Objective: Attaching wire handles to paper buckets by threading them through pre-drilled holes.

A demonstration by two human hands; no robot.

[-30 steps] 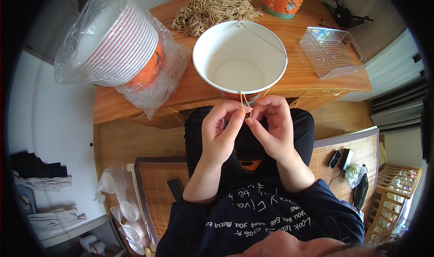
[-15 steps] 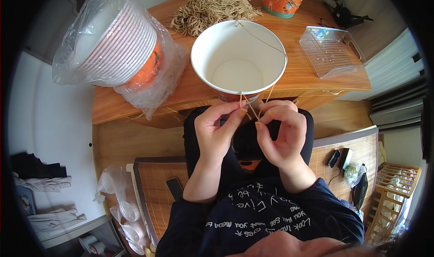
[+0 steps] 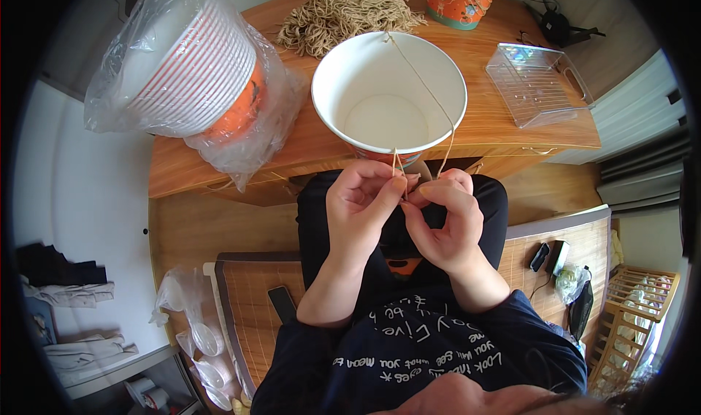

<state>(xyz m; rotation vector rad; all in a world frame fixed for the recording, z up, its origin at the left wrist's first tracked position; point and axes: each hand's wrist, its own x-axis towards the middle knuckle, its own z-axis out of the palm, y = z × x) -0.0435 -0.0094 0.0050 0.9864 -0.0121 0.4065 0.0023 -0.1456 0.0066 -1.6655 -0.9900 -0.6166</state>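
A large white-lined paper bucket stands at the desk's near edge, its mouth toward me. A thin tan cord is fixed at its far rim, crosses the opening and comes down over the right rim to my fingers. More cord passes through the near rim, just above my hands. My left hand pinches that cord between thumb and forefinger. Close beside it, my right hand is closed with its fingertips on the cord too. The fingertips almost meet, so the exact crossing of the strands is hidden.
On the wooden desk, a plastic-wrapped stack of buckets leans at left. A heap of tan cords lies behind. At right are a clear plastic tray, an orange bucket and a black device.
Both hands have drawn closer together, the right one moving left and slightly down. The cord over the bucket now hangs looser across the opening, and the bucket has shifted slightly right.
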